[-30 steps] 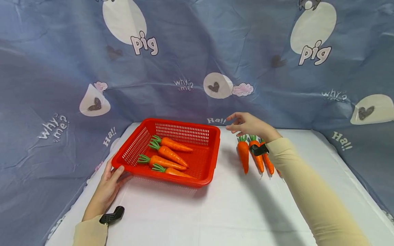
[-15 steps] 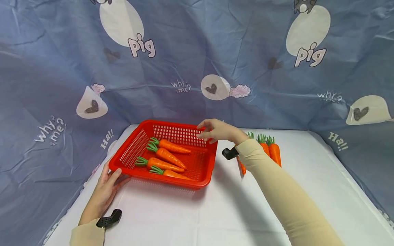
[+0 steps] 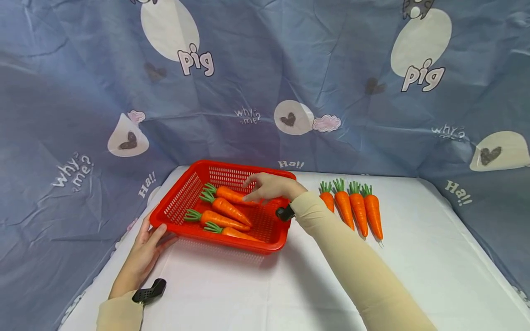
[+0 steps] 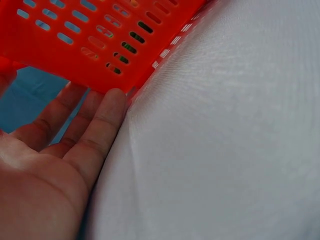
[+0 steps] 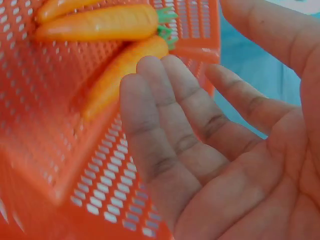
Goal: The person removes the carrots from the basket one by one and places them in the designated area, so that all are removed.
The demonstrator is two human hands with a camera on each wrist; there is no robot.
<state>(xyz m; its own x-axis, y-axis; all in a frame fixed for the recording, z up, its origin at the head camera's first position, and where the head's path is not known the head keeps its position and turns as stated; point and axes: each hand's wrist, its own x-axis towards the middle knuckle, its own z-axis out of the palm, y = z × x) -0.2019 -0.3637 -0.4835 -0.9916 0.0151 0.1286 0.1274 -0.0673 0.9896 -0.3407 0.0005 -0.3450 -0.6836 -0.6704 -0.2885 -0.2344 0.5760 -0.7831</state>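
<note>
In the head view, the right hand (image 3: 269, 187), thumb and fingers parted, hovers over the red, rectangular, perforated plastic basket (image 3: 175, 192); four tapered orange carrots (image 3: 227, 209) with green tops lie in it, below and left of those fingers. Four similar orange carrots (image 3: 372, 216) lie well right of them. The left hand (image 3: 142, 253) touches a corner.

In the left wrist view, nearly straight fingertips touch the basket.

In the right wrist view, carrots lie beyond the fingertips.

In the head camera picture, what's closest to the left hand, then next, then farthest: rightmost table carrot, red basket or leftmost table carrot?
From the left hand:
1. Red basket: the hand touches its corner.
2. Leftmost table carrot: right of the basket.
3. Rightmost table carrot: right end of the row.
</note>
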